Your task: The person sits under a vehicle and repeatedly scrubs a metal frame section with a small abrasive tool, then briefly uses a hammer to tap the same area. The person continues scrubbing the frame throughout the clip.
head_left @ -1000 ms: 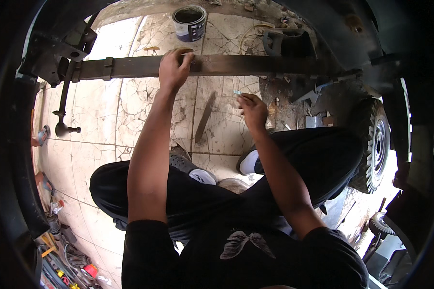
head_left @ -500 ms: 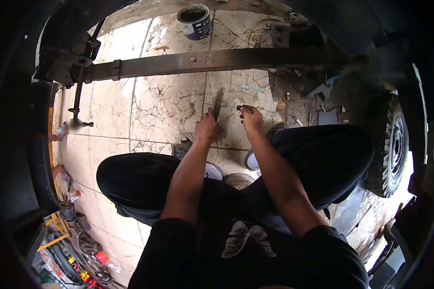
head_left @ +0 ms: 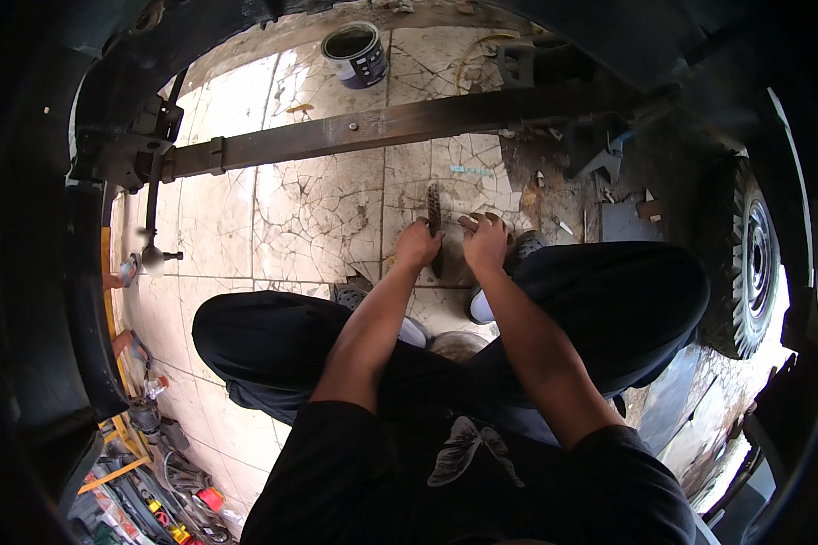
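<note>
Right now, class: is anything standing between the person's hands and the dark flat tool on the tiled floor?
Nothing visible. The left hand is closed around the dark flat tool, and the right hand rests right beside it on the cracked tiled floor.

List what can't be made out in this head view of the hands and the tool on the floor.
- Lower end of the dark tool: hidden behind the left hand.
- Anything under the right hand: its fingers curl down, covering it.
- Inside of the paint can: too dark to tell what it holds.
- Tire: cut off by the dark rim on the right.
- Tools at lower left: too small and bent by the lens.
</note>
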Action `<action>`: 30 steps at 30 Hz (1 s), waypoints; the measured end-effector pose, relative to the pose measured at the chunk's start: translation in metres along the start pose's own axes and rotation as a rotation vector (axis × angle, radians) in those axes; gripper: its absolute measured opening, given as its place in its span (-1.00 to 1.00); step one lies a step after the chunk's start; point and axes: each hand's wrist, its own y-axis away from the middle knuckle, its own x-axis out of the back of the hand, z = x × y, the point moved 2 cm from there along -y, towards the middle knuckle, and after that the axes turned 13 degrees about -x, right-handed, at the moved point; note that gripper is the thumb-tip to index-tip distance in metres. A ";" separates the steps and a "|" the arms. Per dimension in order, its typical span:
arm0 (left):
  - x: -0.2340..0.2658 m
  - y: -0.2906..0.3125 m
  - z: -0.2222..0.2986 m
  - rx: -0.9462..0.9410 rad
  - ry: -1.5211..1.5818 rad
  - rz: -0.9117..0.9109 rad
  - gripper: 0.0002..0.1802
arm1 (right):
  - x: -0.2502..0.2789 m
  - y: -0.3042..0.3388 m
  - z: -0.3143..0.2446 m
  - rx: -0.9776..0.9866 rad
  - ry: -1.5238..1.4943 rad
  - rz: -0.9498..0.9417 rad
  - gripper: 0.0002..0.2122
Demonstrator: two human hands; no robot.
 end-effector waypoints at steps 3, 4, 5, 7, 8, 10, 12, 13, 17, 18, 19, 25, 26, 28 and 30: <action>-0.011 -0.007 -0.011 0.048 0.117 0.037 -0.42 | -0.011 0.006 -0.007 0.001 0.021 -0.316 -0.66; -0.013 -0.011 -0.018 0.063 0.169 0.068 -0.42 | -0.024 0.007 -0.007 -0.024 0.010 -0.467 -0.66; -0.015 -0.015 -0.027 0.097 0.299 0.008 -0.43 | -0.036 0.015 -0.010 0.004 0.044 -0.484 -0.60; -0.014 -0.020 -0.044 0.179 0.565 -0.115 -0.42 | -0.038 0.030 -0.017 -0.025 0.060 -0.473 -0.53; -0.010 -0.020 -0.053 0.146 0.617 -0.137 -0.43 | -0.039 0.033 -0.021 -0.035 0.067 -0.470 -0.49; -0.003 -0.018 -0.044 0.067 0.731 -0.211 -0.43 | -0.041 0.024 -0.010 -0.057 0.058 -0.480 -0.40; 0.007 -0.010 -0.028 0.174 0.851 -0.282 -0.39 | -0.038 0.014 -0.005 -0.178 0.007 -0.517 -0.35; 0.013 -0.006 -0.024 0.230 0.905 -0.312 -0.37 | -0.036 0.010 -0.005 -0.199 -0.056 -0.495 -0.35; 0.038 -0.001 -0.015 0.221 1.170 -0.209 -0.39 | -0.036 -0.008 -0.003 -0.366 -0.208 -0.594 -0.34; 0.043 -0.002 -0.007 0.194 1.213 -0.174 -0.39 | -0.035 -0.014 -0.001 -0.431 -0.218 -0.658 -0.33; 0.045 -0.001 -0.005 0.176 1.262 -0.129 -0.39 | -0.023 -0.011 -0.011 -0.399 -0.296 -0.651 -0.34; 0.090 -0.030 -0.019 0.073 1.107 0.626 -0.57 | 0.099 -0.005 -0.094 -0.325 -0.321 -0.848 -0.45; 0.106 -0.034 -0.017 0.031 0.918 0.805 -0.62 | 0.125 -0.004 -0.104 -0.263 -0.259 -0.880 -0.46; 0.144 -0.035 0.009 -0.024 0.964 1.124 -0.69 | 0.158 0.007 -0.106 -0.171 -0.225 -0.838 -0.46; 0.181 -0.029 0.026 -0.126 0.914 1.248 -0.74 | 0.180 0.018 -0.107 -0.182 -0.313 -0.857 -0.45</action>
